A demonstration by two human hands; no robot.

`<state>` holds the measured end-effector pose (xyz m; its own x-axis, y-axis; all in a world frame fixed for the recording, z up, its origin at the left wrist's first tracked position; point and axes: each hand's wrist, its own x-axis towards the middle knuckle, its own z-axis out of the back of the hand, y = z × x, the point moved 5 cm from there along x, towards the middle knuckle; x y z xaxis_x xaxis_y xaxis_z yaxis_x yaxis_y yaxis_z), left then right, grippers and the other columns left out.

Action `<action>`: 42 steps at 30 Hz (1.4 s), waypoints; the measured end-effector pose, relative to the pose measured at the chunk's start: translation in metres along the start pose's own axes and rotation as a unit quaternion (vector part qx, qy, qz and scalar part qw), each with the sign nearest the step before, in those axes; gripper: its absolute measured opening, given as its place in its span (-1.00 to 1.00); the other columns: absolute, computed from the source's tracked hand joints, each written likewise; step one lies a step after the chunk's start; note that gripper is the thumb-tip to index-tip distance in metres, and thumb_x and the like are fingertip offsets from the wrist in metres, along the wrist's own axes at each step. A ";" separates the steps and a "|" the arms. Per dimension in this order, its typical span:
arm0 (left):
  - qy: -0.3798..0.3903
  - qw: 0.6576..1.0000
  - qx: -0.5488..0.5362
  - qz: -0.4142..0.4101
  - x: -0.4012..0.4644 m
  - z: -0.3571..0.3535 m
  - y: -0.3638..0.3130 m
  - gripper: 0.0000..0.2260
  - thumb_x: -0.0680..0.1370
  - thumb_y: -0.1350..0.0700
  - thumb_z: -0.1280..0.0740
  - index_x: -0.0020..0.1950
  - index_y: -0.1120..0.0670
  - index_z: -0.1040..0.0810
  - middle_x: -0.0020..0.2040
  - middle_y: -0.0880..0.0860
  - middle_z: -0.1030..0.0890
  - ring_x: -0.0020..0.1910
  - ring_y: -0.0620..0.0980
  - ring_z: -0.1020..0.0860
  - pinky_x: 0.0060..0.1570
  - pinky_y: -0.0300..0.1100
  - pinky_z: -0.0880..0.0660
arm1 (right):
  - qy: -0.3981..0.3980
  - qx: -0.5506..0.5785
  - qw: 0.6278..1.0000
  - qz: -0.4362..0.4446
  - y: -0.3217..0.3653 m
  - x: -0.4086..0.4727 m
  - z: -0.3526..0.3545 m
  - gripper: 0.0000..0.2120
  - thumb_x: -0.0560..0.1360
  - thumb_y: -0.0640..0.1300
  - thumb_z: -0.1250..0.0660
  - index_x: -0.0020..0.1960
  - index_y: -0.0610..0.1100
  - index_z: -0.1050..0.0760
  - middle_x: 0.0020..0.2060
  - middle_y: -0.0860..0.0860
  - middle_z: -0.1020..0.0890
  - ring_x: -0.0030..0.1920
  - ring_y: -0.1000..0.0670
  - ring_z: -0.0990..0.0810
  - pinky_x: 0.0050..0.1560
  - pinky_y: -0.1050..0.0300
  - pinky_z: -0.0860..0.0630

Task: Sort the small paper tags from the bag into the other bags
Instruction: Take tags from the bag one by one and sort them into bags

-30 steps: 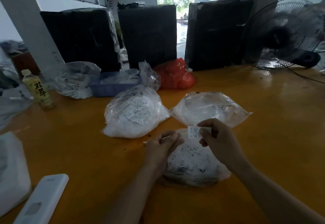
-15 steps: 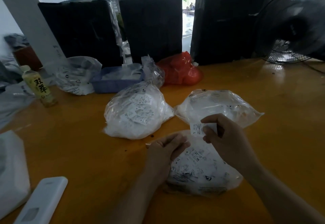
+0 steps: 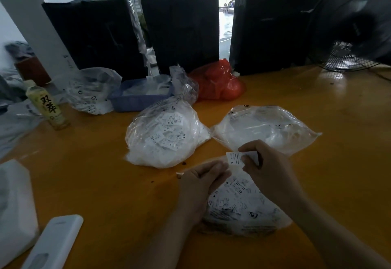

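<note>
A clear bag of small paper tags (image 3: 237, 205) lies on the orange table right in front of me. My right hand (image 3: 268, 169) pinches one white tag (image 3: 233, 158) printed with an L, held above that bag. My left hand (image 3: 198, 182) rests at the bag's left end with fingers curled; a small white bit shows at its fingertips, and I cannot tell what it holds. Two more clear bags lie beyond: a full one with tags (image 3: 165, 135) on the left and a flatter one (image 3: 266, 129) on the right.
A drink bottle (image 3: 47, 106), another plastic bag (image 3: 91, 91), a blue tray (image 3: 139, 97) and a red bag (image 3: 218, 82) stand behind. Black wrapped bundles (image 3: 182, 27) line the back edge, a fan (image 3: 355, 32) at right. A white device (image 3: 53, 243) lies near left.
The view has shifted slightly. My right hand still holds the tag over the near bag and has turned it a little; my left hand stays at the bag's left end.
</note>
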<state>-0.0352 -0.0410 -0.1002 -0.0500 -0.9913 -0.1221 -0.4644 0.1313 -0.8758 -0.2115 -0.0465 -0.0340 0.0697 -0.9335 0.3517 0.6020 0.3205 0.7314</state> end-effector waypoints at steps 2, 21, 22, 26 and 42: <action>-0.011 1.000 -0.001 -0.004 0.000 0.001 -0.001 -0.62 0.38 0.01 -0.62 0.11 0.17 -0.76 0.16 0.22 -0.72 0.19 0.17 -0.70 0.13 -0.15 -0.64 | 0.011 -0.008 1.000 -0.005 -0.003 -0.001 -0.001 -0.81 0.60 -0.18 -0.39 0.12 0.09 -0.54 -0.15 0.16 -0.64 -0.25 0.11 -0.67 -0.26 -0.02 -0.66; -0.049 0.993 0.101 -0.021 -0.013 -0.003 -0.008 -0.68 0.42 -0.02 -0.55 0.11 0.09 -0.73 -0.01 0.12 -0.77 -0.01 0.10 -0.76 -0.21 -0.22 -0.64 | 0.023 0.006 0.999 0.031 -0.001 -0.007 -0.002 -0.81 0.56 -0.16 -0.44 0.13 0.06 -0.59 -0.11 0.33 -0.58 -0.08 0.31 -0.59 -0.15 0.40 -0.54; -0.052 0.994 0.099 -0.021 -0.012 -0.003 -0.008 -0.66 0.42 -0.02 -0.55 0.12 0.11 -0.73 -0.01 0.12 -0.77 -0.01 0.11 -0.76 -0.21 -0.22 -0.65 | 0.026 0.004 0.999 0.030 -0.002 -0.007 -0.003 -0.81 0.56 -0.15 -0.44 0.12 0.07 -0.59 -0.10 0.31 -0.59 -0.09 0.29 -0.60 -0.14 0.37 -0.56; -0.066 0.994 0.082 -0.025 -0.011 0.000 -0.010 -0.71 0.42 -0.01 -0.56 0.07 0.11 -0.74 -0.02 0.14 -0.77 -0.02 0.11 -0.76 -0.23 -0.22 -0.64 | 0.033 -0.010 0.999 0.030 -0.005 -0.008 -0.003 -0.82 0.56 -0.11 -0.44 0.11 0.12 -0.58 -0.09 0.25 -0.63 -0.13 0.25 -0.62 -0.16 0.28 -0.60; -0.098 0.991 0.088 -0.024 -0.009 0.001 -0.010 -0.75 0.33 -0.03 -0.59 -0.04 0.02 -0.78 -0.05 0.06 -0.77 -0.07 -0.02 -0.74 -0.28 -0.23 -0.63 | 0.021 0.121 0.990 -0.075 -0.014 -0.010 -0.013 -0.90 0.53 -0.05 -0.47 -0.01 0.11 -0.59 -0.21 0.22 -0.69 -0.24 0.17 -0.69 -0.17 0.14 -0.67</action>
<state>-0.0290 -0.0330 -0.0911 0.1498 -0.9769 -0.1522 -0.3004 0.1016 -0.9484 -0.2107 -0.0436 -0.0557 0.0292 -0.9778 0.2074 0.4008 0.2015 0.8937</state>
